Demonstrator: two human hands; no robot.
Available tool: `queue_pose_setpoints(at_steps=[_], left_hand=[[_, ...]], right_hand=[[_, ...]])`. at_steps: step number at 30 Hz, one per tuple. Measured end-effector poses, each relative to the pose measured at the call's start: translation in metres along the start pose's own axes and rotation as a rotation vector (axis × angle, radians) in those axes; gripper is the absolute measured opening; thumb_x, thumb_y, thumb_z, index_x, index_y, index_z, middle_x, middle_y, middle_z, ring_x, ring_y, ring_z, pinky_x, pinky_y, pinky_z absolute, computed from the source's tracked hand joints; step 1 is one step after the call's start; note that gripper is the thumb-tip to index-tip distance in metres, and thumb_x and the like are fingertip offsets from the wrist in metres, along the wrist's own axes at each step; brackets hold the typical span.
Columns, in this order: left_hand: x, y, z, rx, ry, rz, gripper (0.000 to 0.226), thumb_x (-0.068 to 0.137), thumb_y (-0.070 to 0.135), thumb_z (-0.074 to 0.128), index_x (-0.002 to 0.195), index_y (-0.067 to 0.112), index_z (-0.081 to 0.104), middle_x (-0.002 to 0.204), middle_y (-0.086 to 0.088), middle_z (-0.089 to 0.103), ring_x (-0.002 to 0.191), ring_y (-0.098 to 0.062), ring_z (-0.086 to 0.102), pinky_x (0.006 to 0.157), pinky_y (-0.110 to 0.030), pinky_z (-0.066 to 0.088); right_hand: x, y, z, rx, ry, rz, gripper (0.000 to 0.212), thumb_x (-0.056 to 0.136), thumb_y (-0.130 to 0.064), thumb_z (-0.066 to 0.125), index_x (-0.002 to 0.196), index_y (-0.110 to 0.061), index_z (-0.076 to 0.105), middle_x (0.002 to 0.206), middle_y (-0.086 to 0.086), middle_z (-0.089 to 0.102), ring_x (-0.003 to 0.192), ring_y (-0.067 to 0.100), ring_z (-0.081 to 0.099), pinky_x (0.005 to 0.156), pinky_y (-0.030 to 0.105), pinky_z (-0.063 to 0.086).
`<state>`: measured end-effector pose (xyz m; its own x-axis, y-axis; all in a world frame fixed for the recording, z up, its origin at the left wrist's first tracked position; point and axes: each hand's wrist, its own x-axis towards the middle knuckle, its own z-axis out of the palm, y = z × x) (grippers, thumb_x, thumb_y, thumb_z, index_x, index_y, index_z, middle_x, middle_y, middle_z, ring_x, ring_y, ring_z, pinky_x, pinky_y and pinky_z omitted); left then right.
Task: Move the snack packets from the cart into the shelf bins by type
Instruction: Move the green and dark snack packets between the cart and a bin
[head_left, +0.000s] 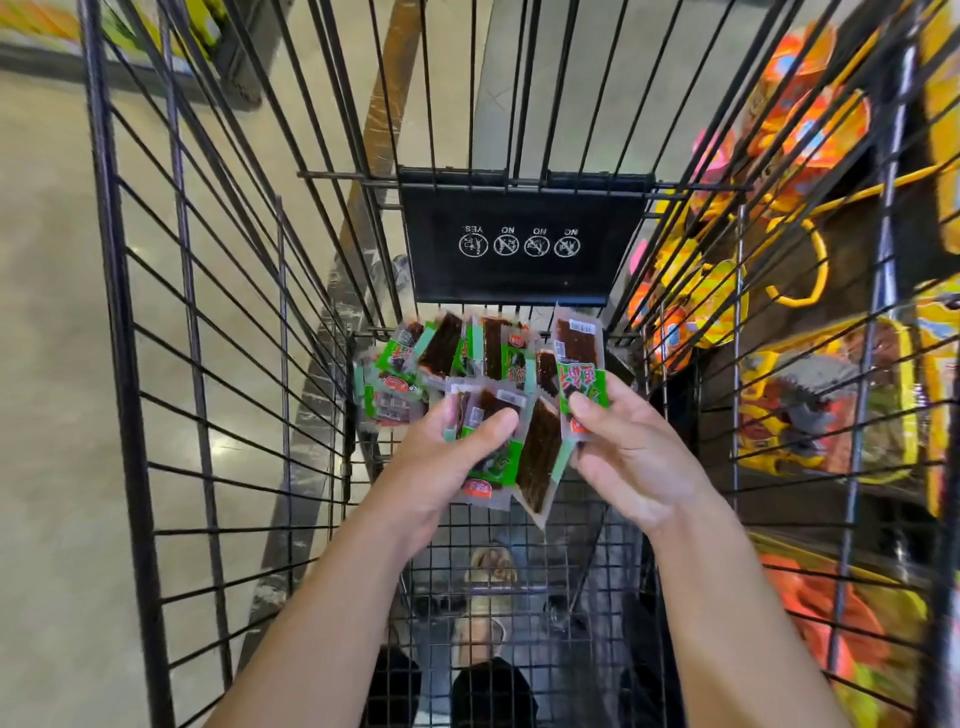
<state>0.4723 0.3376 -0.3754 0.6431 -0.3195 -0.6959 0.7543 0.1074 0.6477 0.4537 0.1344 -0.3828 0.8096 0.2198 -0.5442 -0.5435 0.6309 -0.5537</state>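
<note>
Both my arms reach down into a black wire cart (130, 364). My left hand (441, 462) grips a small stack of green-and-clear snack packets (491, 462) with dark brown strips inside, thumb pressed on top. My right hand (623, 457) pinches one packet of the same kind (579, 358) upright between thumb and fingers. Another packet (540, 462) hangs tilted between the two hands. Several more green packets (441, 348) lie in a loose pile on the cart floor just beyond my hands.
A black child-seat flap (519, 244) with white warning icons closes the cart's far end. To the right, through the wires, shelf bins (821, 400) hold yellow and orange snack packs. Beige floor lies on the left. Shoes show below the cart floor.
</note>
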Motion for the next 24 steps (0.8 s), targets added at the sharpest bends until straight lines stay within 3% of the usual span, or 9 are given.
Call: queue_pose_setpoints(at_steps=[3,5,8,11,12,15,17,20,24], left_hand=[[-0.001,0.001,-0.005,-0.028,0.046,-0.025,0.081,0.067,0.056,0.094,0.137,0.031,0.061,0.126,0.005,0.077,0.116,-0.016,0.074,0.112,-0.053,0.050],[0.000,-0.002,-0.010,-0.034,0.051,-0.030,0.069,0.069,0.050,0.088,0.131,0.029,0.065,0.121,0.002,0.079,0.113,-0.018,0.075,0.110,-0.052,0.051],[0.001,-0.004,-0.013,-0.032,0.006,-0.046,0.060,0.069,0.050,0.088,0.123,0.031,0.069,0.116,-0.001,0.080,0.107,-0.019,0.077,0.094,-0.045,0.061],[0.003,-0.007,-0.011,-0.002,-0.040,-0.088,0.082,0.063,0.057,0.096,0.134,0.030,0.064,0.123,-0.001,0.078,0.113,-0.021,0.075,0.092,-0.043,0.062],[0.004,-0.009,-0.010,0.009,-0.047,-0.098,0.084,0.062,0.055,0.098,0.134,0.030,0.064,0.123,0.000,0.078,0.113,-0.020,0.075,0.089,-0.042,0.063],[0.006,-0.011,-0.006,-0.022,-0.069,-0.098,0.060,0.066,0.034,0.096,0.121,0.030,0.071,0.115,-0.002,0.081,0.099,-0.018,0.079,0.069,-0.029,0.063],[0.007,-0.012,-0.007,-0.029,-0.035,-0.094,0.060,0.069,0.023,0.092,0.124,0.026,0.069,0.113,-0.004,0.081,0.100,-0.023,0.079,0.069,-0.036,0.064],[0.010,-0.013,-0.007,-0.014,0.029,-0.063,0.055,0.082,0.014,0.088,0.131,0.023,0.065,0.113,-0.002,0.081,0.102,-0.023,0.079,0.078,-0.043,0.066],[0.010,-0.015,-0.008,-0.095,0.111,-0.014,0.050,0.090,0.016,0.081,0.135,0.024,0.063,0.118,-0.001,0.080,0.107,-0.022,0.078,0.087,-0.045,0.065]], right_hand=[[-0.002,-0.001,0.001,0.031,-0.068,-0.001,0.062,0.088,-0.010,0.074,0.146,-0.010,0.052,0.144,0.024,0.058,0.131,0.038,0.059,0.100,0.050,0.055],[-0.003,-0.003,-0.002,0.080,-0.100,-0.014,0.063,0.085,-0.012,0.081,0.143,-0.011,0.057,0.142,0.024,0.059,0.129,0.036,0.061,0.096,0.049,0.056],[-0.004,-0.004,-0.003,0.135,-0.147,-0.034,0.055,0.088,-0.012,0.079,0.140,-0.013,0.061,0.127,0.016,0.070,0.120,0.030,0.067,0.095,0.048,0.056],[0.000,0.000,-0.002,0.155,-0.152,-0.040,0.042,0.096,-0.009,0.067,0.138,-0.012,0.063,0.118,0.012,0.074,0.117,0.028,0.069,0.095,0.048,0.057],[0.003,0.002,-0.002,0.148,-0.115,-0.040,0.045,0.096,-0.009,0.066,0.141,-0.010,0.060,0.123,0.015,0.072,0.121,0.031,0.067,0.096,0.050,0.056],[0.009,0.011,-0.006,0.091,0.046,-0.077,0.050,0.096,-0.008,0.066,0.144,-0.007,0.054,0.140,0.024,0.061,0.131,0.039,0.059,0.101,0.052,0.054],[0.013,0.016,-0.004,-0.045,0.152,-0.125,0.047,0.091,-0.010,0.072,0.136,-0.008,0.059,0.135,0.023,0.065,0.123,0.038,0.064,0.095,0.050,0.057],[0.012,0.019,0.001,-0.309,0.314,-0.193,0.032,0.089,-0.011,0.077,0.120,-0.013,0.067,0.116,0.013,0.076,0.100,0.028,0.075,0.074,0.037,0.061],[0.003,0.019,0.004,-0.560,0.448,-0.226,0.026,0.089,-0.013,0.080,0.111,-0.022,0.071,0.102,-0.001,0.079,0.083,0.010,0.075,0.065,0.021,0.057]])
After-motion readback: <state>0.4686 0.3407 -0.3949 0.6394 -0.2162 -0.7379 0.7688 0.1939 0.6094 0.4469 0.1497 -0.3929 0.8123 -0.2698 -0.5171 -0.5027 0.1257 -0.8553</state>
